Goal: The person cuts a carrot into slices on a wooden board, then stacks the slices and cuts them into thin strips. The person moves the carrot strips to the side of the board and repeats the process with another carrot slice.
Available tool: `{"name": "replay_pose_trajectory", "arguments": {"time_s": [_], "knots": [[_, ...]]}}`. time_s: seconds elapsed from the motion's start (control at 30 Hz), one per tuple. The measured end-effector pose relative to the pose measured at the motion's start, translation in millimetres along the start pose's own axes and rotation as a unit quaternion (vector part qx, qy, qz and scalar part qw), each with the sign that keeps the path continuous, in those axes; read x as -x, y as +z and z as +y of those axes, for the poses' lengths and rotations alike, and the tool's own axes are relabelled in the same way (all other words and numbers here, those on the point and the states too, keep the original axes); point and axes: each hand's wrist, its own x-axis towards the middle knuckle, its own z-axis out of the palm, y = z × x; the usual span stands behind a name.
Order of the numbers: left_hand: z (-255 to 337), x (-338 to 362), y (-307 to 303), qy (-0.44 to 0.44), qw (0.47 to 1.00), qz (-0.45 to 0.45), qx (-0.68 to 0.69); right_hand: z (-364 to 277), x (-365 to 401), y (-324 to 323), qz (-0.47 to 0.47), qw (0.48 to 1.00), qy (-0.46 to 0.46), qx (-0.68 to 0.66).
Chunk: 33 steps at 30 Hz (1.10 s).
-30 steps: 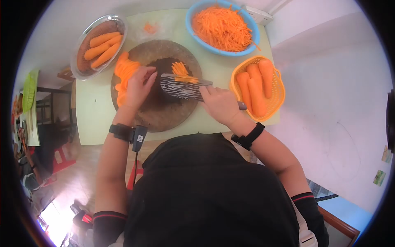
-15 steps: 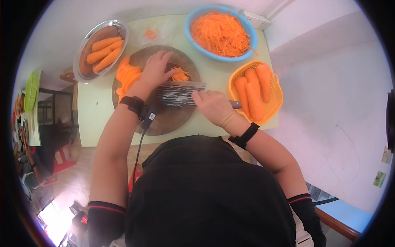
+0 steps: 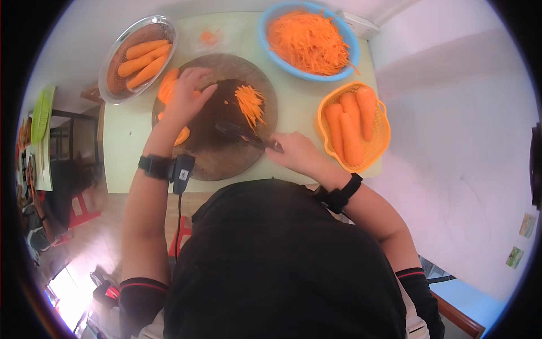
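On the round chopping board [image 3: 226, 166], a small heap of carrot shreds [image 3: 250, 104] lies right of centre. My left hand [image 3: 187, 97] is over the carrot slices [image 3: 167, 86] at the board's left side, thumb and fingers apart; it partly hides the slices. My right hand [image 3: 299, 152] grips a cleaver [image 3: 240, 134] by its handle at the board's lower right. The cleaver is turned almost edge-on, so its blade looks narrow and dark.
A blue basin [image 3: 264, 42] of shredded carrot stands at the back right. Whole carrots lie in a yellow basket [image 3: 372, 155] on the right and in a metal strainer [image 3: 113, 97] at the back left. A wall [image 3: 451, 141] borders the table's right side.
My left hand has moved left, from beside the shreds to the slices. The cleaver has turned from showing its broad side to nearly edge-on, away from the shreds, which now show more fully.
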Motion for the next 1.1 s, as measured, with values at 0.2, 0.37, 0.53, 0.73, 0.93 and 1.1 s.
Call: {"name": "replay_pose_trajectory", "arguments": {"time_s": [0.2, 0.37, 0.53, 0.73, 0.93, 1.1], "knots": [[-22, 80, -42, -0.162, 0.984, 0.061, 0.049, 4, -18, -14, -0.007, 0.981, 0.114, -0.155], [-46, 134, -43, -0.238, 0.967, 0.085, -0.02, -10, -30, -13, -0.006, 0.972, 0.117, -0.202], [-51, 145, -23, -0.23, 0.965, 0.101, -0.081, -8, -54, 13, -0.027, 0.938, 0.14, -0.317], [-52, 145, -14, -0.297, 0.949, 0.098, -0.047, 4, -52, 13, 0.05, 0.934, 0.172, -0.309], [-58, 154, -22, -0.378, 0.914, 0.063, 0.134, -10, -39, 14, 0.018, 0.938, 0.14, -0.317], [-47, 159, -33, -0.401, 0.859, 0.025, 0.317, -11, -40, 21, -0.051, 0.949, 0.152, -0.272]]}}
